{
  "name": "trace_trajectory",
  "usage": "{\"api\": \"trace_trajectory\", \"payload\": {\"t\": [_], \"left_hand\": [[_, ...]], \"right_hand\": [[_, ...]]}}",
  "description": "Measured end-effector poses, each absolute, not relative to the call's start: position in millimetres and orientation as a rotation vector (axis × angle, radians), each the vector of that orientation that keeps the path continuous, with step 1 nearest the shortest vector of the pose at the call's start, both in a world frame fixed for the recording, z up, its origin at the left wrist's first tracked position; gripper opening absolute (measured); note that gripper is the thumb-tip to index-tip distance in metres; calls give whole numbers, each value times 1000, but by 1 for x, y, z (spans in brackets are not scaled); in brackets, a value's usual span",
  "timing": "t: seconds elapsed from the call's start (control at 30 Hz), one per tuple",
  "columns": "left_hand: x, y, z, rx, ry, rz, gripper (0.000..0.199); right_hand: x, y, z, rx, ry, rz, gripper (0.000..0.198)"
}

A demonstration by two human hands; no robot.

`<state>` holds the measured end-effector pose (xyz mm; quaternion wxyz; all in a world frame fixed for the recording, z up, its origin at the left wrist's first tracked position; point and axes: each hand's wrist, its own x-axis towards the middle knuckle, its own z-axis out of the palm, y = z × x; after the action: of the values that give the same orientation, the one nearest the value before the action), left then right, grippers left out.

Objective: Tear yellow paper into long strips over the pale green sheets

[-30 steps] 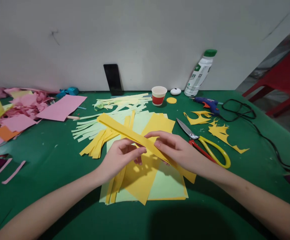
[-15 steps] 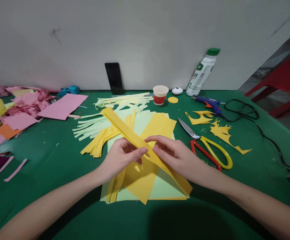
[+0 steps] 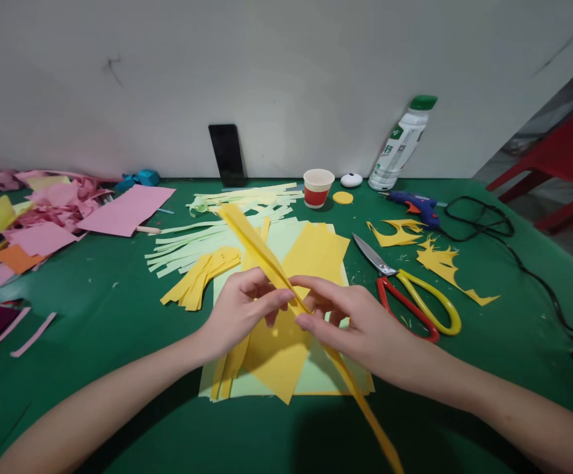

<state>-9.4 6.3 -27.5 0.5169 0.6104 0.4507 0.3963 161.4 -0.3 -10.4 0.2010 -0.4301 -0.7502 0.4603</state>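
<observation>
A long folded strip of yellow paper (image 3: 252,242) slants across the middle, held above a stack of paper sheets. My left hand (image 3: 247,306) pinches it near its centre between thumb and fingers. Close beside, my right hand (image 3: 338,313) has thumb and fingertips closed on the same strip, whose lower end runs down past the sheets. Beneath lie yellow sheets (image 3: 276,365) and pale green sheets (image 3: 325,375). Cut yellow strips (image 3: 200,276) lie left of the stack, and pale green strips (image 3: 177,250) spread behind them.
Scissors (image 3: 389,271) lie right of my right hand, with yellow scraps (image 3: 439,260) and a corded glue gun (image 3: 419,207) beyond. Along the wall stand a phone (image 3: 227,155), a paper cup (image 3: 318,191) and a leaning bottle (image 3: 399,145). Pink paper (image 3: 128,210) lies left.
The strip has turned nearly edge-on, and its lower end now reaches farther toward me. My right hand has shifted slightly, its thumb lower on the strip; my left hand keeps its pinch.
</observation>
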Motion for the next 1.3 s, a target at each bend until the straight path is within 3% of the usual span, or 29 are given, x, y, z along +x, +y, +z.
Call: {"api": "trace_trajectory", "payload": {"t": [0.2,0.4,0.47,0.63,0.8,0.97,1.3], "left_hand": [[-10,6,-20,1627,1060,890,26],[-16,11,-14,1711,998,837,28],[-14,13,-14,1715,1045,867,27],[-7,15,-10,1659,1092,818,18],[-8,14,-7,1817,1213,475,29],[-5,16,-17,1638,1191,458,33],[-19,27,-12,1620,1154,249,30]], "right_hand": [[163,2,-8,-1176,-2014,1298,25],[170,11,-3,-1011,-1598,1894,14],[169,13,-5,-1044,-1497,1954,14],[166,17,-17,-1093,-1347,1874,16],[166,23,-25,-1049,-1222,1800,14],[168,30,-31,-1061,-1190,1791,18],[216,65,-3,-1124,-1082,1497,19]]}}
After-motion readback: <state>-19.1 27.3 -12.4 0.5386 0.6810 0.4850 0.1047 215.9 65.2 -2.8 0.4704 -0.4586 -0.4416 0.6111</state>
